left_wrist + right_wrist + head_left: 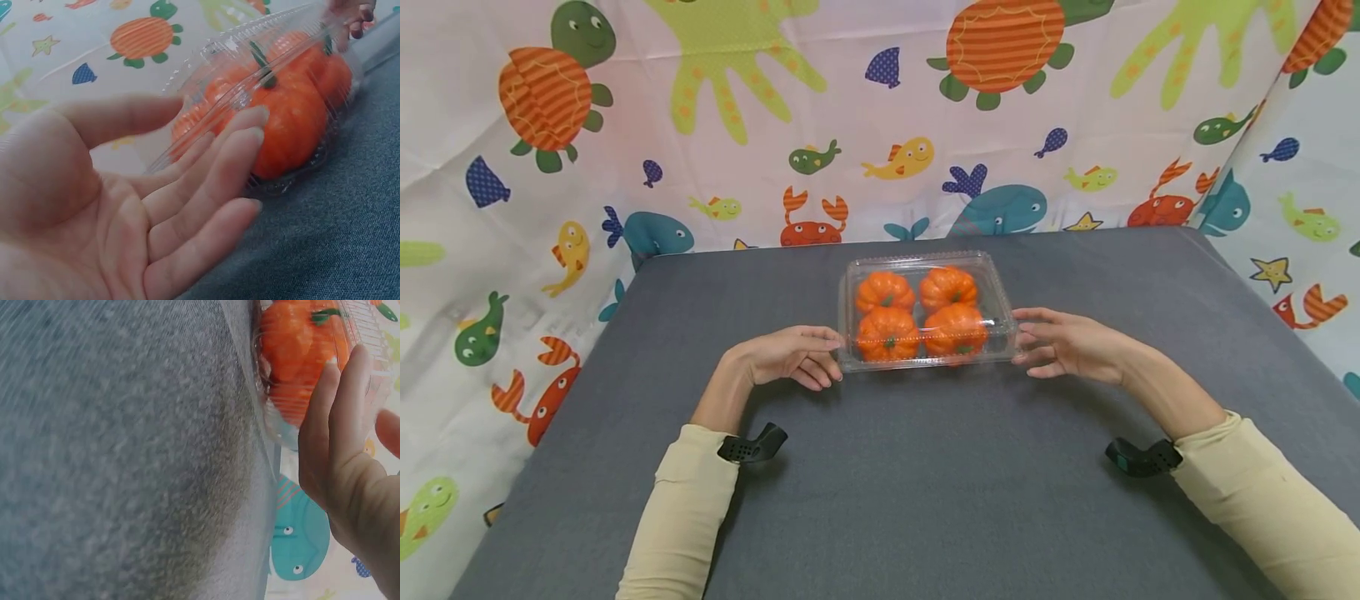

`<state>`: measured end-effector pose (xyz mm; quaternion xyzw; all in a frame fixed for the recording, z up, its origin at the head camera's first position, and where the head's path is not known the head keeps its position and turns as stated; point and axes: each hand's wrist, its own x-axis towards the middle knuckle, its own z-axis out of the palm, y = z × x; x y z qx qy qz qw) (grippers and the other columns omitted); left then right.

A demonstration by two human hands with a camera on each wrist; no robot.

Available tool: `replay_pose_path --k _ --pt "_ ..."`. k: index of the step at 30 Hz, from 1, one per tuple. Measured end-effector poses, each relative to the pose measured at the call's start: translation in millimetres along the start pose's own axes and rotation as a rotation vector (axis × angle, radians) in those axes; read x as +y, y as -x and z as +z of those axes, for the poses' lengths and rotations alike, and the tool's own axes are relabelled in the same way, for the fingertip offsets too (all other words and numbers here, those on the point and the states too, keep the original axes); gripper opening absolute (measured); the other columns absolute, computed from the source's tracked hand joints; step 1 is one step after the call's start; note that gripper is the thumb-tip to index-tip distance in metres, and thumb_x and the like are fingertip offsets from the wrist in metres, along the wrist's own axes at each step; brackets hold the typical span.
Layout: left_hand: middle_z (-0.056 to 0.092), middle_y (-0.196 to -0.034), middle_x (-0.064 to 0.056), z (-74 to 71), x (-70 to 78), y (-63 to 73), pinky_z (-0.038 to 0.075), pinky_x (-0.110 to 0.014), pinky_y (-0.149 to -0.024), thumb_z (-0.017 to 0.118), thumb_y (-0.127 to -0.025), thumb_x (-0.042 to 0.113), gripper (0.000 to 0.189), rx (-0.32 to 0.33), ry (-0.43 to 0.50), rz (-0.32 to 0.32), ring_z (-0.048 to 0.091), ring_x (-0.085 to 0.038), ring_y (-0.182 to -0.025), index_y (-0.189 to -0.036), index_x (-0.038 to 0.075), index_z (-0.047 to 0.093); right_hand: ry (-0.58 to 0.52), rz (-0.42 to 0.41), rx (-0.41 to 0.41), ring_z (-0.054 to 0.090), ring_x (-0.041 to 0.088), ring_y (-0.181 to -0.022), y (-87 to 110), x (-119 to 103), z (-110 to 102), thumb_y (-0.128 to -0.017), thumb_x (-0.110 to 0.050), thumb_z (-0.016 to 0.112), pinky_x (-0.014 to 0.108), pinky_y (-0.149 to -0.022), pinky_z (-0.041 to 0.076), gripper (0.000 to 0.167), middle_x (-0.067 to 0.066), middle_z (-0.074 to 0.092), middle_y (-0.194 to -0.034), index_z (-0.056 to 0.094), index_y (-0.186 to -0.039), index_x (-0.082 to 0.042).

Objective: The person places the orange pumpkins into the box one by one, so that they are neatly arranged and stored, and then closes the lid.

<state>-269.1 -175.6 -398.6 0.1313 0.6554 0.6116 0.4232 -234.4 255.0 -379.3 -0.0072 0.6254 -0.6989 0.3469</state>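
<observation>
A clear plastic clamshell box (925,362) with its lid down holds several small orange pumpkins (888,333) with green stems. It lies toward the back of the grey table. At its left edge is my left hand (793,357), fingertips at the plastic and fingers loosely extended. In the left wrist view the palm (69,231) faces up and the thumb stands apart from the fingers. On the box's opposite side, my right hand (1071,343) has its fingers reaching to the edge. The right wrist view shows those fingers (347,419) nearly straight beside the box; firm contact is hard to judge.
A grey cloth (925,483) covers the table. Behind it and at both sides hangs a white curtain (865,108) printed with sea animals. Each wrist carries a black device, the left one (752,443) and the right one (1144,457), below beige sleeves.
</observation>
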Motion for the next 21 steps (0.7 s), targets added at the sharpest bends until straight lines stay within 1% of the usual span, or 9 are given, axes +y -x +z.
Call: replay_pose_path --k 4,7,9,11,12,14,17,19,21 --pt "0.067 -0.087 -0.009 -3.0 -1.1 -1.0 0.057 -0.034 -0.071 0.043 -0.103 0.022 0.034 0.126 0.054 0.0 0.066 -0.018 -0.074 -0.129 0.001 0.044 -0.098 -0.062 0.031 0.061 0.021 -0.098 -4.5 3 -3 -0.103 -0.03 0.041 0.037 -0.088 0.051 0.062 0.012 0.046 -0.12 0.008 -0.151 -0.007" --pt "0.065 -0.097 -0.01 -5.4 -1.5 -2.1 0.056 -0.035 -0.077 0.041 -0.103 0.027 0.044 0.229 0.102 0.014 0.066 -0.02 -0.083 -0.14 0.002 0.037 -0.232 -0.154 0.028 0.057 0.022 -0.107 -10.4 7 -4 -0.104 -0.034 0.037 0.035 -0.093 0.048 0.066 0.02 0.031 -0.137 -0.001 -0.152 -0.009" --pt "0.062 -0.111 -0.013 -6.9 -1.9 -3.8 0.053 -0.038 -0.085 0.04 -0.104 0.029 0.049 0.285 0.123 0.04 0.064 -0.022 -0.094 -0.146 0.005 0.032 -0.319 -0.235 0.019 0.045 0.026 -0.122 -14.7 8 -5 -0.104 -0.035 0.034 0.036 -0.103 0.039 0.067 0.024 0.013 -0.147 -0.006 -0.152 -0.012" --pt "0.056 -0.125 -0.017 -8.1 -3.0 -6.7 0.048 -0.041 -0.094 0.038 -0.104 0.029 0.051 0.335 0.138 0.084 0.059 -0.027 -0.108 -0.149 0.007 0.027 -0.37 -0.31 0.02 0.025 0.031 -0.137 -17.9 9 -5 -0.103 -0.037 0.033 0.039 -0.111 0.025 0.067 0.019 -0.002 -0.154 -0.007 -0.152 -0.016" --pt "0.052 -0.131 -0.019 -7.9 -3.6 -8.2 0.044 -0.043 -0.097 0.036 -0.105 0.028 0.05 0.365 0.143 0.112 0.055 -0.029 -0.114 -0.15 0.008 0.026 -0.362 -0.345 0.027 0.013 0.032 -0.14 -19.2 8 -5 -0.104 -0.037 0.032 0.04 -0.113 0.018 0.066 0.016 -0.008 -0.156 -0.008 -0.153 -0.017" --pt "0.045 -0.139 -0.02 -7.8 -4.6 -10.9 0.039 -0.046 -0.102 0.034 -0.106 0.026 0.05 0.447 0.144 0.176 0.047 -0.031 -0.124 -0.151 0.009 0.023 -0.283 -0.399 0.058 -0.005 0.032 -0.143 -22.6 6 -6 -0.104 -0.039 0.031 0.043 -0.114 0.005 0.066 0.011 -0.011 -0.157 -0.008 -0.153 -0.018" --pt "0.041 -0.144 -0.018 -6.8 -5.2 -14.8 0.033 -0.048 -0.106 0.034 -0.106 0.023 0.049 0.602 0.087 0.262 0.038 -0.03 -0.131 -0.151 0.008 0.023 -0.085 -0.44 0.119 -0.016 0.03 -0.141 -28.5 0 -8 -0.104 -0.042 0.027 0.047 -0.113 -0.005 0.066 0.008 -0.013 -0.158 -0.007 -0.153 -0.015" --pt "0.039 -0.146 -0.015 -5.6 -4.8 -17.4 0.031 -0.047 -0.107 0.036 -0.105 0.025 0.049 0.701 -0.004 0.3 0.035 -0.028 -0.134 -0.15 0.008 0.025 0.055 -0.434 0.17 -0.019 0.027 -0.141 -33.6 -5 -10 -0.104 -0.044 0.025 0.048 -0.112 -0.01 0.066 0.007 -0.014 -0.158 -0.006 -0.153 -0.013" --pt "0.035 -0.148 -0.014 -4.4 -2.7 -19.9 0.028 -0.045 -0.109 0.038 -0.105 0.027 0.051 0.77 -0.144 0.32 0.032 -0.027 -0.136 -0.15 0.008 0.026 0.189 -0.418 0.217 -0.02 0.025 -0.14 -37.7 -11 -14 -0.104 -0.043 0.023 0.05 -0.111 -0.013 0.064 0.007 -0.015 -0.158 -0.005 -0.153 -0.012"
